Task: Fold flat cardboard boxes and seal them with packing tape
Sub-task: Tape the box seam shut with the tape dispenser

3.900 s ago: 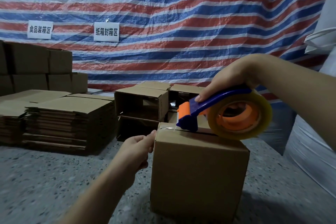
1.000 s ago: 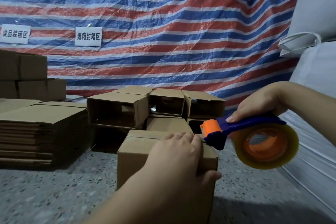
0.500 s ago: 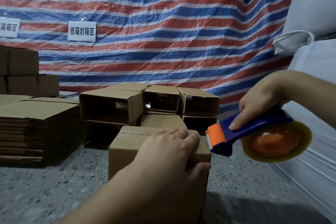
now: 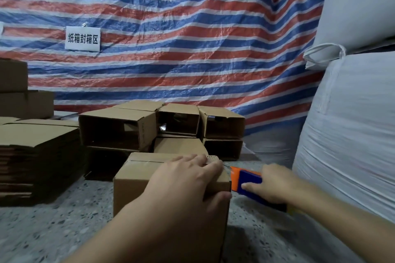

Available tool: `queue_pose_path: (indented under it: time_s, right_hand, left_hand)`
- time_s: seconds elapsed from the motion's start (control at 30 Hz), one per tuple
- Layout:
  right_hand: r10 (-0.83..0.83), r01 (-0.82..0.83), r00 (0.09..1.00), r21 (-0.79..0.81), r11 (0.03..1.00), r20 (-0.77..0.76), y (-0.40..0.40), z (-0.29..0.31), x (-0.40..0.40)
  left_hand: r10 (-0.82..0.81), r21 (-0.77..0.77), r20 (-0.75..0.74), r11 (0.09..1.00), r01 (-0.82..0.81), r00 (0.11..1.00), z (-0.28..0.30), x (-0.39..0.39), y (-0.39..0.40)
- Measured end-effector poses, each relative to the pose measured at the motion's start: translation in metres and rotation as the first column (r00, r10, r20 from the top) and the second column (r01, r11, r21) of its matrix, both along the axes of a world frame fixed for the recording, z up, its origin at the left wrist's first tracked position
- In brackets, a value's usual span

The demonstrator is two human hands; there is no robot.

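A small brown cardboard box [image 4: 136, 177] stands on the speckled floor in front of me, with clear tape along its top seam. My left hand [image 4: 188, 179] lies over the box's top right corner, fingers spread on top and thumb down the right side. My right hand [image 4: 275, 186] grips the blue and orange tape dispenser [image 4: 245, 180] just right of the box, low beside its upper right edge. The tape roll is hidden behind my right hand and forearm.
Several assembled open boxes [image 4: 119, 128] lie stacked behind the box. A pile of flat cardboard [image 4: 38, 156] sits at the left, with closed boxes [image 4: 23, 102] behind it. Big white sacks [image 4: 350, 134] crowd the right. A striped tarp [image 4: 171, 28] hangs behind.
My right hand has brought the dispenser down from above the box's corner to beside its right side. My left hand has stayed pressed on the box top.
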State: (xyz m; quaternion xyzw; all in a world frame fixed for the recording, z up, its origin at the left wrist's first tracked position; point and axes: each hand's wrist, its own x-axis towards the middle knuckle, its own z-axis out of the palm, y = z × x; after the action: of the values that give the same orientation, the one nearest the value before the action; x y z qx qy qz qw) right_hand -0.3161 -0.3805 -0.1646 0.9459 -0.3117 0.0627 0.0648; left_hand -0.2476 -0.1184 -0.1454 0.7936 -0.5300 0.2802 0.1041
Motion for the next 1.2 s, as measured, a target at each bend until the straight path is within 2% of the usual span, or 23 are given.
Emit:
queue_pose_path:
  time_s: [0.07, 0.2, 0.37, 0.43, 0.47, 0.5, 0.53, 0.57, 0.6, 0.63, 0.67, 0.8, 0.87, 1.13, 1.2]
  right_hand:
    - [0.015, -0.013, 0.997, -0.032, 0.999, 0.070, 0.002, -0.024, 0.004]
    - [0.014, -0.005, 0.995, -0.085, 0.996, 0.103, 0.003, -0.058, 0.008]
    - [-0.086, 0.091, 0.994, -0.061, 0.994, 0.067, 0.017, -0.051, 0.006]
    - [-0.066, 0.085, 0.971, -0.073, 0.994, 0.231, 0.026, -0.033, 0.004]
    - [-0.042, 0.046, 0.934, -0.003, 0.999, 0.354, 0.031, -0.023, 0.003]
    - [-0.038, -0.042, 0.875, 0.154, 0.987, 0.482, 0.036, -0.013, 0.001]
    - [-0.103, -0.155, 0.818, 0.390, 0.907, 0.566, 0.042, -0.004, 0.001]
    - [-0.209, -0.247, 0.801, 0.627, 0.739, 0.562, 0.049, 0.004, 0.000]
    - [-0.269, -0.290, 0.825, 0.782, 0.551, 0.496, 0.057, 0.009, -0.003]
    - [-0.274, -0.303, 0.860, 0.864, 0.403, 0.430, 0.066, 0.013, -0.006]
    - [-0.257, -0.314, 0.882, 0.900, 0.301, 0.394, 0.072, 0.014, -0.009]
    - [-0.246, -0.422, 0.870, 0.904, 0.075, 0.427, 0.089, 0.016, -0.014]
    - [-0.287, -0.483, 0.835, 0.875, 0.026, 0.470, 0.093, 0.017, -0.014]
    - [-0.330, -0.600, 0.725, 0.789, 0.128, 0.605, 0.108, 0.000, -0.009]
    - [-0.364, -0.621, 0.706, 0.778, 0.094, 0.608, 0.113, -0.005, -0.007]
  left_hand:
    - [-0.004, 0.005, -0.002, 1.000, 0.004, 1.000, 0.001, 0.000, 0.000]
    - [-0.005, 0.006, -0.001, 1.000, 0.005, 1.000, -0.001, -0.001, 0.000]
    - [-0.002, 0.019, 0.007, 1.000, 0.002, 1.000, -0.002, 0.001, 0.000]
    - [0.001, 0.024, 0.005, 1.000, -0.001, 1.000, -0.002, 0.001, 0.000]
    - [0.004, 0.029, 0.002, 1.000, -0.004, 1.000, -0.001, 0.001, 0.000]
    - [0.006, 0.031, 0.001, 0.999, -0.006, 1.000, -0.001, 0.001, 0.000]
    - [0.008, 0.036, -0.001, 0.999, -0.008, 1.000, -0.001, 0.001, -0.001]
    - [0.008, 0.039, -0.003, 0.999, -0.008, 1.000, -0.001, 0.000, -0.001]
    - [0.009, 0.042, -0.001, 0.999, -0.008, 1.000, -0.001, 0.000, -0.001]
    - [0.006, 0.042, 0.003, 0.999, -0.006, 1.000, 0.000, 0.000, -0.001]
    - [0.004, 0.042, 0.004, 0.999, -0.005, 1.000, 0.000, 0.000, 0.000]
    - [-0.002, 0.030, 0.013, 1.000, 0.002, 1.000, 0.000, 0.000, 0.000]
    - [-0.007, 0.031, 0.020, 1.000, 0.006, 1.000, -0.001, -0.001, 0.000]
    - [0.003, 0.031, 0.031, 1.000, -0.004, 1.000, 0.000, -0.002, 0.001]
    - [0.010, 0.024, 0.034, 1.000, -0.011, 0.999, 0.000, -0.003, 0.001]
